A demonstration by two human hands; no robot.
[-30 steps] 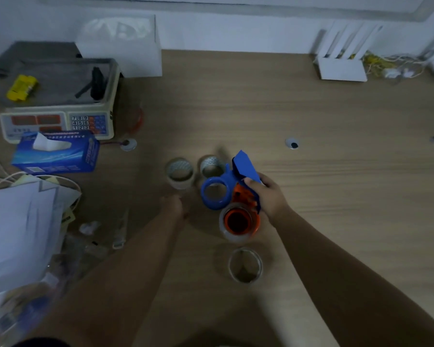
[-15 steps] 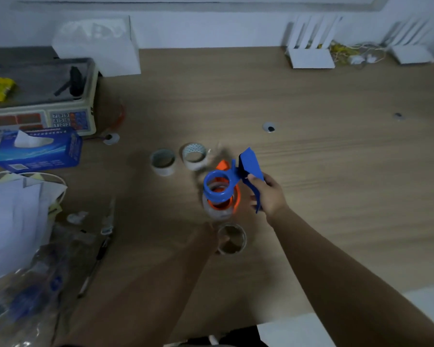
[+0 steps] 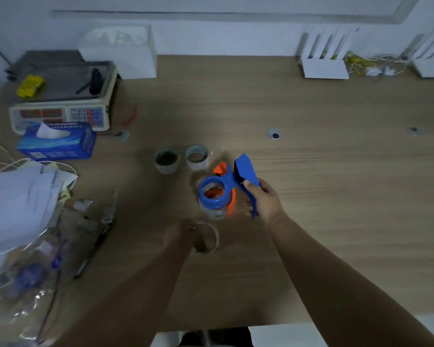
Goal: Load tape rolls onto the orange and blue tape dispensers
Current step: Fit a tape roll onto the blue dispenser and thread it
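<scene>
Right hand [image 3: 264, 200] clenched around the handle of the blue tape dispenser [image 3: 232, 182], held just above the wooden surface [image 3: 336, 196], ring end pointing left, empty of any roll. Directly beneath and partly hidden by that ring: orange tape dispenser [image 3: 229, 200] lying on the surface with a clear tape roll [image 3: 212, 209] seated around its hub, orange tip showing past the blue ring.

Left hand [image 3: 179, 235] low over the surface, grip at the near-left edge of a loose tape roll [image 3: 207, 237] lying flat in front of the dispensers; blurred and dim, so cannot tell whether clenched on the roll or merely touching.

Farther back, side by side and close together: two more rolls lying flat, left tape roll [image 3: 166, 160] and right tape roll [image 3: 197, 157], both apart from the dispensers.

At far left: weighing scale [image 3: 60, 96] with a yellow item and a dark item on its pan, blue tissue box [image 3: 57, 142] just in front, stack of papers [image 3: 20, 201] and clear plastic bags [image 3: 18, 271] nearer. Pen [image 3: 93, 251] lying beside the bags. White boxes against the back wall.
</scene>
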